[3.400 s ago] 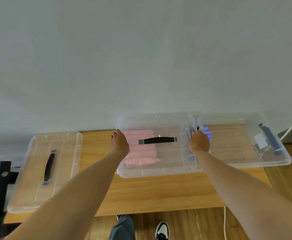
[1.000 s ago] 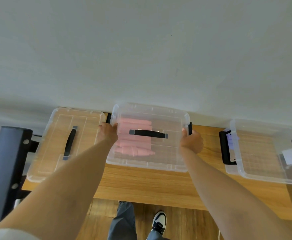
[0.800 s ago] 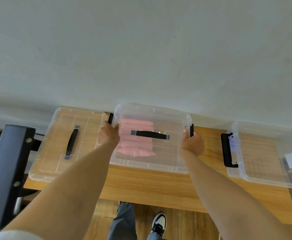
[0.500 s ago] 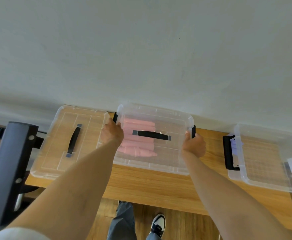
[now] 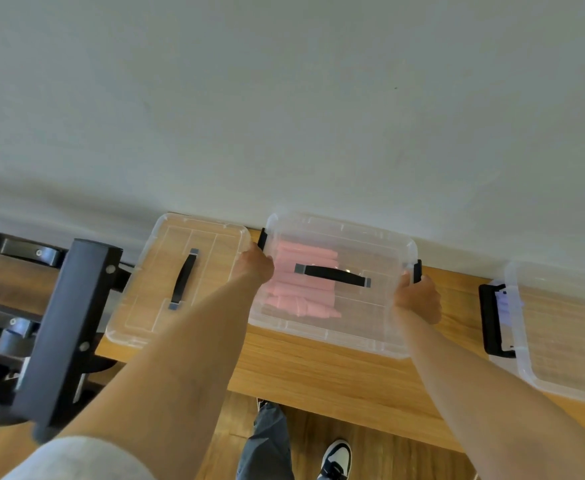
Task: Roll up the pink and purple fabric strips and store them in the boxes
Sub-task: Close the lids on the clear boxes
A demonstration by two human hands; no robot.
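Head view: unlabelled lidded box (image 5: 339, 327)

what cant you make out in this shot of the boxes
All in the head view:
- Left hand and right hand: fingers hidden behind the lidded box, so their grip on its ends is unclear.
- Pink rolls: count blurred by the lid and its black handle.
- Right box: cut off by the frame edge; the purple item inside is too small to identify.
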